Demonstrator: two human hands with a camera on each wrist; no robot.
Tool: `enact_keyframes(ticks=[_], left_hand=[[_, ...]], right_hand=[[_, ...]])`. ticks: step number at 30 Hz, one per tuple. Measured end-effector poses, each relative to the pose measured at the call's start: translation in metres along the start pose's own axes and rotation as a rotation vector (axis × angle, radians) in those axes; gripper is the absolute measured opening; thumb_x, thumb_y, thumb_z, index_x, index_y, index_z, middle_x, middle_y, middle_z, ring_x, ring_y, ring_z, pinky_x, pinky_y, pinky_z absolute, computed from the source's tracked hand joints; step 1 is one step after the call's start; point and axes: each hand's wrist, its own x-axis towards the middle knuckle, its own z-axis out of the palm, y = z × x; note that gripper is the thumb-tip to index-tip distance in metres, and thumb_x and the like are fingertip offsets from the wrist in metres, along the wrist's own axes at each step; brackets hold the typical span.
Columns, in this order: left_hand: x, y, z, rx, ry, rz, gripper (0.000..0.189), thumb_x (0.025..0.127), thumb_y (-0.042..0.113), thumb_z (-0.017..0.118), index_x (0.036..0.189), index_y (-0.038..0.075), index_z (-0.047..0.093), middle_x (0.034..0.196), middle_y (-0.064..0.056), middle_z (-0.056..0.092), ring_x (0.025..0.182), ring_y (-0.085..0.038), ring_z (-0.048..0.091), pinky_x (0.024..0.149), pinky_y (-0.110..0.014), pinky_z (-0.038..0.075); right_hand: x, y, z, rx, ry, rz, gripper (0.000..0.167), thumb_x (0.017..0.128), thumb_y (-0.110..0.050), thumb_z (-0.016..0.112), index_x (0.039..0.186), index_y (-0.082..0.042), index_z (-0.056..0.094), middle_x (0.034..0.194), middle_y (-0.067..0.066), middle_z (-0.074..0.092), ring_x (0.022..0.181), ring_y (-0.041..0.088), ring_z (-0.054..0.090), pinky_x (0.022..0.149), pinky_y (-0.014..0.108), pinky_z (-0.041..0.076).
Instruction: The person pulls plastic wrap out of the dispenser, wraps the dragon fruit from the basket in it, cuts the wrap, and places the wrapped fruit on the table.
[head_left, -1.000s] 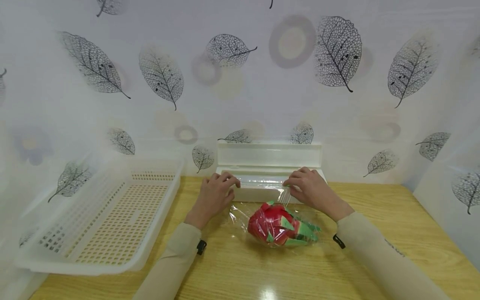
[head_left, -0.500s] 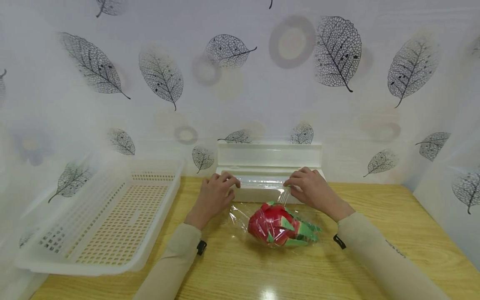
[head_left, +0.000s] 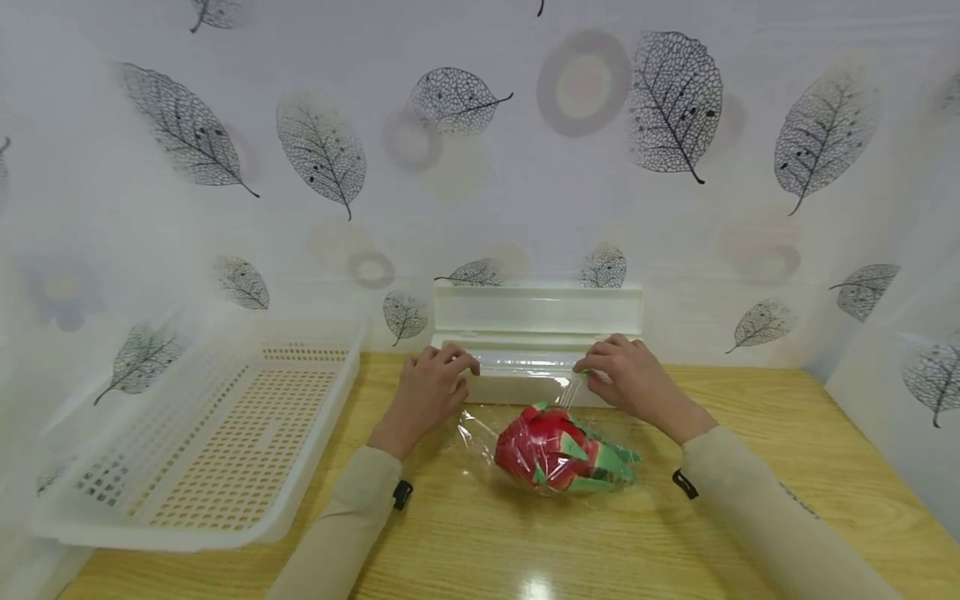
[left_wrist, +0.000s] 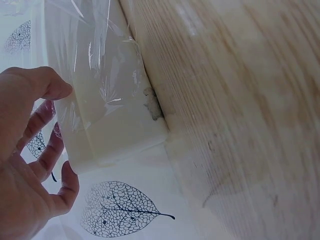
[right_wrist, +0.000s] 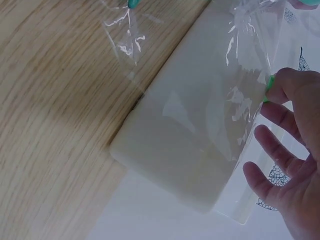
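A red and green dragon fruit (head_left: 536, 450) lies on the table under clear cling film (head_left: 468, 429). The film runs back to a white cling film dispenser (head_left: 517, 390), whose lid (head_left: 538, 310) stands raised. My left hand (head_left: 426, 396) grips the dispenser's left front edge, thumb over the film and fingers behind. At the right part of that edge, my right hand (head_left: 632, 382) pinches a small green slide cutter (right_wrist: 269, 89) between thumb and index finger. Its other fingers are spread apart. The film is draped over the dispenser's front in both wrist views.
A white perforated plastic basket (head_left: 300, 467) stands on the left of the wooden table (head_left: 570, 550). Behind the dispenser hangs a pale curtain (head_left: 495, 208) with leaf prints, which also closes off both sides.
My right hand has slid slightly to the right along the dispenser's edge with the slide cutter. The left hand and the dragon fruit stay in place.
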Motion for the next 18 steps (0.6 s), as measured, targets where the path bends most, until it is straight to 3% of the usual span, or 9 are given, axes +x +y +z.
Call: enact_keyframes(ticks=[18], left_hand=[[0.0002, 0.0004, -0.0001, 0.016, -0.004, -0.002, 0.019, 0.094, 0.016, 0.071, 0.110, 0.025, 0.069, 0.120, 0.001, 0.067, 0.107, -0.031, 0.064, 0.079, -0.044, 0.050]], right_hand=[[-0.0024, 0.0010, -0.0013, 0.011, -0.001, 0.020, 0.020, 0.083, -0.004, 0.079, 0.100, -0.014, 0.079, 0.102, 0.005, 0.077, 0.101, 0.033, 0.066, 0.076, 0.052, 0.053]])
